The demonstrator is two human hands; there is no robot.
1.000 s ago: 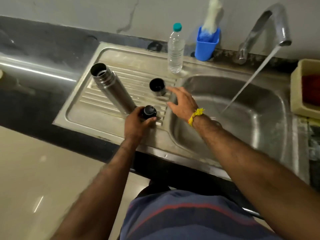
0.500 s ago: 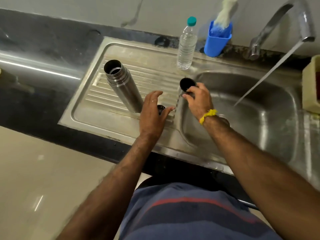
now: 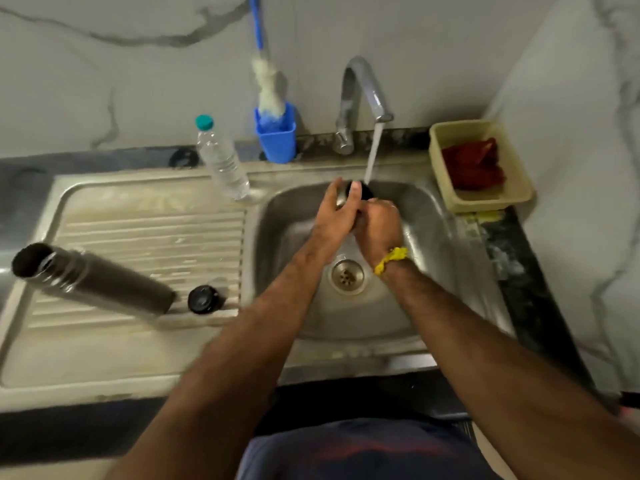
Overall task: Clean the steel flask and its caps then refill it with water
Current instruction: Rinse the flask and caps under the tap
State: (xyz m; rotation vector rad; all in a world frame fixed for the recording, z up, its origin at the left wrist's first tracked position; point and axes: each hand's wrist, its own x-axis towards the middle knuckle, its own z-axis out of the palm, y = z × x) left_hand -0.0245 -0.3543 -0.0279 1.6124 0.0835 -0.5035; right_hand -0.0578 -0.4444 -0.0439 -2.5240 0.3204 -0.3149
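The open steel flask (image 3: 93, 279) stands on the ribbed draining board (image 3: 152, 230), mouth toward the left. The black inner cap (image 3: 203, 299) sits beside its base. Over the sink basin (image 3: 433, 237), my left hand (image 3: 337, 213) and my right hand (image 3: 379, 225) together hold the steel cup cap (image 3: 362, 189) under the water running from the tap (image 3: 363, 95). The cup cap is mostly hidden by my fingers; only its dark rim shows. My right wrist wears a yellow thread.
A clear water bottle (image 3: 221, 161) with a teal lid stands at the back of the draining board. A blue holder (image 3: 276, 136) with a bottle brush sits beside the tap. A beige tray (image 3: 485, 199) with a red cloth is right of the basin.
My right hand picked the cup cap off the draining board and carried it under the tap. My left hand left the black inner cap and joined it over the basin.
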